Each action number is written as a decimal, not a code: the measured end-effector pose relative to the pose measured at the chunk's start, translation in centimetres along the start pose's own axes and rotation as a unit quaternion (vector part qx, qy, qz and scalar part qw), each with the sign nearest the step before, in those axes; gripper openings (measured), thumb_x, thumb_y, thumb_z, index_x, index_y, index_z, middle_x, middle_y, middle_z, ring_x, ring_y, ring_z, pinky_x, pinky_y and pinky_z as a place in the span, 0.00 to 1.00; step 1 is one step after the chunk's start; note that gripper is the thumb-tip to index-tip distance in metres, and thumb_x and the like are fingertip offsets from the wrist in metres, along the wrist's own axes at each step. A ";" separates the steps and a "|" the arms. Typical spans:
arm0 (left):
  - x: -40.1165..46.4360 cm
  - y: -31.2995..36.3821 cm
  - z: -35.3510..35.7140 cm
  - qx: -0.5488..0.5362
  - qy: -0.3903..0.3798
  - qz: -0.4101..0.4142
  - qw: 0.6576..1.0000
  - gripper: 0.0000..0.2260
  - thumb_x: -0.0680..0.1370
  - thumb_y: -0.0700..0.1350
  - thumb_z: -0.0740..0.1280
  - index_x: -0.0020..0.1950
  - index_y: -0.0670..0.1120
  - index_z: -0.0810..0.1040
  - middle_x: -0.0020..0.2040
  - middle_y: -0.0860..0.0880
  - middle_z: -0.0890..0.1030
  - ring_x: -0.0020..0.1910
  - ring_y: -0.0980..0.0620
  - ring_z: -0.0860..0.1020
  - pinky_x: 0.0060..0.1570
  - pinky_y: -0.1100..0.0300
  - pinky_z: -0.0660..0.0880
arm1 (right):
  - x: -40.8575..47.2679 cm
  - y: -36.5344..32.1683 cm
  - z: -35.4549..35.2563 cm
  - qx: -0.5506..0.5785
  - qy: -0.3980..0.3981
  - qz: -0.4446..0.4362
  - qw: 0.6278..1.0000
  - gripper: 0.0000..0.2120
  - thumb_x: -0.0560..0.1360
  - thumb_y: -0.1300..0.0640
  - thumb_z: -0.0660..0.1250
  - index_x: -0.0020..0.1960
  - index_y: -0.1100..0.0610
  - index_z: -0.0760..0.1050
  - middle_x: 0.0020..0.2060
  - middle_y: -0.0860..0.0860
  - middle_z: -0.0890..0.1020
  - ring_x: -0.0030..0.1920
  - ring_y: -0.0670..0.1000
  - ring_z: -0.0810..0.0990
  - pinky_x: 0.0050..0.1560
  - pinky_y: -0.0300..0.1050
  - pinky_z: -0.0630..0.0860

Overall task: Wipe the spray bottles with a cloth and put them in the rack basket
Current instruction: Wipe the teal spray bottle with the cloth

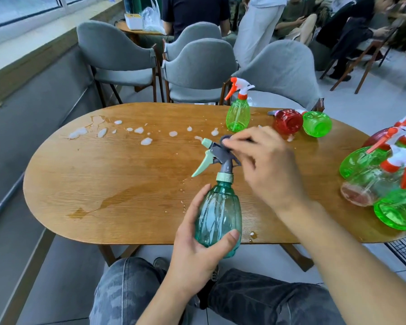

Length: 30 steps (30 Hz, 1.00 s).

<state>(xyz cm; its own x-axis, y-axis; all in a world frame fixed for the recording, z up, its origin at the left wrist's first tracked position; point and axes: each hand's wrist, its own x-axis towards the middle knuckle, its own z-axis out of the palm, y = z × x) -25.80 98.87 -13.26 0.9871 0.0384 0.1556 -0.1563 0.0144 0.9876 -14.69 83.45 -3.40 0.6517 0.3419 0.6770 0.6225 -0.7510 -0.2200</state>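
Now, foam blobs [80, 132] and a puddle dot the table [127, 184] at left. His left hand [197, 249] wraps the teal bottle [218, 219], upright at the near edge, seemingly empty. His right hand [265, 165] has its fingers [234, 143] pinched on the grey sprayer head. Beyond stands a green bottle [238, 116]; a red bottle [288, 121] lies farther right. More bottles [384, 184] are piled at the far right.
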 end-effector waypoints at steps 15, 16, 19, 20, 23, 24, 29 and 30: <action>-0.7 -0.2 -0.3 -0.021 0.018 -0.015 1.000 0.36 0.72 0.43 0.78 0.79 0.56 0.71 0.70 0.63 0.79 0.68 0.62 0.79 0.60 0.72 0.75 | 2.2 2.5 -2.3 0.109 -0.213 0.144 0.960 0.14 0.82 0.63 0.70 0.59 0.46 0.86 0.53 0.39 0.86 0.52 0.30 0.79 0.58 0.18 0.63; -0.7 -0.1 -0.2 -0.023 0.011 -0.016 1.000 0.36 0.72 0.43 0.78 0.79 0.57 0.71 0.71 0.62 0.79 0.68 0.61 0.79 0.60 0.72 0.75 | 2.3 2.1 -2.1 0.123 -0.170 0.151 0.966 0.15 0.82 0.63 0.69 0.60 0.46 0.86 0.55 0.39 0.86 0.56 0.33 0.80 0.62 0.22 0.66; -0.6 0.3 0.0 -0.021 -0.010 -0.009 1.000 0.37 0.73 0.43 0.78 0.79 0.58 0.71 0.72 0.61 0.78 0.70 0.60 0.78 0.62 0.70 0.76 | 2.3 0.6 -1.2 0.175 -0.154 0.136 0.963 0.16 0.82 0.64 0.68 0.63 0.48 0.85 0.56 0.38 0.85 0.60 0.36 0.81 0.65 0.31 0.72; -0.5 0.4 -0.1 -0.019 -0.006 -0.006 1.000 0.37 0.73 0.43 0.78 0.79 0.58 0.71 0.72 0.62 0.78 0.70 0.60 0.78 0.62 0.70 0.75 | 2.3 0.4 -1.0 0.175 -0.173 0.127 0.961 0.16 0.82 0.64 0.68 0.63 0.48 0.85 0.57 0.38 0.85 0.60 0.37 0.81 0.65 0.31 0.73; -0.4 0.4 -0.9 -0.034 0.021 -0.008 0.999 0.37 0.72 0.43 0.78 0.79 0.58 0.71 0.71 0.63 0.79 0.68 0.60 0.79 0.59 0.69 0.77 | 2.4 1.0 -2.0 0.130 -0.269 0.138 0.944 0.15 0.83 0.61 0.68 0.64 0.45 0.84 0.54 0.37 0.83 0.56 0.35 0.79 0.59 0.25 0.68; -0.4 0.4 -1.1 -0.036 0.022 -0.008 0.999 0.37 0.72 0.43 0.78 0.79 0.58 0.71 0.70 0.64 0.79 0.68 0.60 0.80 0.59 0.69 0.78 | 2.3 1.3 -2.4 0.113 -0.299 0.144 0.936 0.15 0.83 0.60 0.68 0.63 0.45 0.84 0.52 0.36 0.82 0.51 0.32 0.78 0.55 0.19 0.64; -0.4 0.8 -0.7 -0.029 -0.017 -0.003 0.999 0.37 0.73 0.40 0.77 0.79 0.56 0.70 0.70 0.63 0.80 0.68 0.59 0.80 0.60 0.68 0.78 | 2.2 0.9 -2.4 0.138 -0.171 0.127 0.967 0.16 0.82 0.64 0.68 0.63 0.48 0.85 0.57 0.38 0.84 0.58 0.32 0.79 0.62 0.22 0.67; -0.4 1.0 -0.5 -0.025 -0.020 0.001 0.999 0.37 0.73 0.40 0.77 0.79 0.55 0.70 0.69 0.64 0.80 0.68 0.60 0.80 0.60 0.70 0.77 | 2.2 0.6 -2.1 0.149 -0.147 0.112 0.971 0.16 0.82 0.65 0.68 0.63 0.49 0.85 0.57 0.37 0.83 0.57 0.31 0.79 0.60 0.20 0.66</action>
<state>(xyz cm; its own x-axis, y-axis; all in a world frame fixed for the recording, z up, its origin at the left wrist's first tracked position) -26.40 99.35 -12.33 0.9872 -0.0021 0.1597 -0.1592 0.0640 0.9852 -13.78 82.57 -0.58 0.8536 0.3680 0.3688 0.5201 -0.6437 -0.5614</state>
